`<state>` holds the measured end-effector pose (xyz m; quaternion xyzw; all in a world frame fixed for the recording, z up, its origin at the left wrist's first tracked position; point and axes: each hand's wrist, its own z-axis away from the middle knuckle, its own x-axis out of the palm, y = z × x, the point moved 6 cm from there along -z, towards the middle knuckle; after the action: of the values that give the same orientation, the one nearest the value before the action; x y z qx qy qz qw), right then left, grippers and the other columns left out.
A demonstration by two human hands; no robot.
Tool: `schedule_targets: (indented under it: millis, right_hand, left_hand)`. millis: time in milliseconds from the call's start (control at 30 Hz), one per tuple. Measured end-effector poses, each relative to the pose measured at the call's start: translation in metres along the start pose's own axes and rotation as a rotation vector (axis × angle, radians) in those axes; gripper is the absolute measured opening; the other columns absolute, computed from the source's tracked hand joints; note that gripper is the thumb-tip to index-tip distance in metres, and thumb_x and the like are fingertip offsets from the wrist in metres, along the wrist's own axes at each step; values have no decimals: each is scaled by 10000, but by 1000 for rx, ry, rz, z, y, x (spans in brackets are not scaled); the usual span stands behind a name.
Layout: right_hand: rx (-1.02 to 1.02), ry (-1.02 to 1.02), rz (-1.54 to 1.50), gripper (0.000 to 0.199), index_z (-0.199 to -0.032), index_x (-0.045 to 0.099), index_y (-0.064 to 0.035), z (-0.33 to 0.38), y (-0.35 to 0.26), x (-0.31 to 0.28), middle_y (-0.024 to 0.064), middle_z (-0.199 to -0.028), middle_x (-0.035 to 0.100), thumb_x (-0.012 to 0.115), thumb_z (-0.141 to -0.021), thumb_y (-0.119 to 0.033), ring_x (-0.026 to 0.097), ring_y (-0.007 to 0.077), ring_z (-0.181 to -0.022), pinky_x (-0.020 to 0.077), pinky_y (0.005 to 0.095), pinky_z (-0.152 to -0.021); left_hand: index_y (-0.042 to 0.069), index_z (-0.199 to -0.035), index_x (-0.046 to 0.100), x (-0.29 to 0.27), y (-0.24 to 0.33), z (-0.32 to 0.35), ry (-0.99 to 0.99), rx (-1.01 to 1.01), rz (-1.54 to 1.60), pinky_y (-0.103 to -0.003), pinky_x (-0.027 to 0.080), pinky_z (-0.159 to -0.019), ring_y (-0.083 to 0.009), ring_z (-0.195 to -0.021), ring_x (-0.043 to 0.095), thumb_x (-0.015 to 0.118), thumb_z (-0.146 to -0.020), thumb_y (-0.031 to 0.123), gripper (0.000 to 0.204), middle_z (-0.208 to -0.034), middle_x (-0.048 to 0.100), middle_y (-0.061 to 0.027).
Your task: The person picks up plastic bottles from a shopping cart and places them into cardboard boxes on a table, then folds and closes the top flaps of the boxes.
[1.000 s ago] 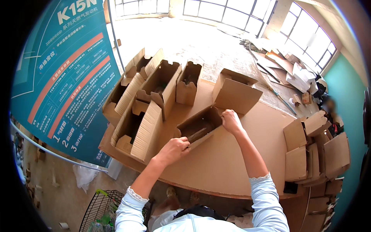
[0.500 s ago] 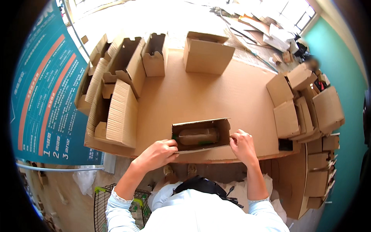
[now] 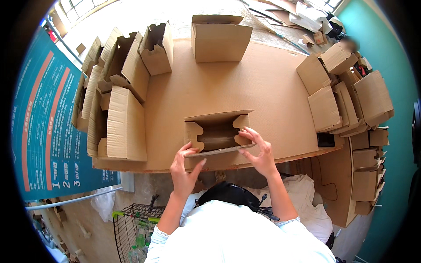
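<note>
Near the front edge of the table, an open-topped cardboard box [image 3: 228, 117] stands between my hands. Its notched left flap [image 3: 193, 133] and right flap [image 3: 242, 129] lean inward over the opening. My left hand [image 3: 184, 168] grips the front left corner, fingers at the rim and thumb against the front panel. At the front right corner, my right hand [image 3: 259, 153] has its fingers over the right flap and its thumb on the front panel. The dark inside is partly covered, and what lies at the bottom cannot be made out.
Several open cardboard boxes [image 3: 127, 122] line the left of the cardboard-covered table [image 3: 175, 96]. Another box [image 3: 221, 41] stands at the back. More boxes [image 3: 324, 107] crowd the right edge. A wire basket [image 3: 131, 223] with bottles stands below left, beside a blue banner [image 3: 44, 122].
The box's side flaps now lean inward, and its front panel tilts toward me. My hands have shifted to the front corners. The bottle seen lying inside before is no longer plain to see.
</note>
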<state>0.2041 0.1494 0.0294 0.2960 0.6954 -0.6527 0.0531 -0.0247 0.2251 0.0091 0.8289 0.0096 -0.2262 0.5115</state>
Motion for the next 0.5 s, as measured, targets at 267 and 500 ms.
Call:
schedule_targets:
  millis: [267, 500]
  right_hand:
    - [-15, 70, 235, 640, -1322, 504, -71, -21, 29, 4, 107, -1266, 582, 763, -737, -105, 505, 278, -1231, 413, 370, -1032]
    - [-263, 118, 402, 848, -1442, 333, -92, -43, 4, -2, 110, -1460, 367, 761, -711, -87, 346, 328, -1358, 267, 445, -1144]
  left_hand:
    - [31, -1231, 515, -1, -17, -22, 55, -247, -57, -370, 449, -916, -261, -1051, 595, 727, -832, 161, 470, -1069, 639, -133]
    - [85, -1464, 278, -1, 3, -67, -129, 83, -399, -421, 340, -1101, -289, -1406, 298, 758, -757, 119, 855, -1440, 392, -131]
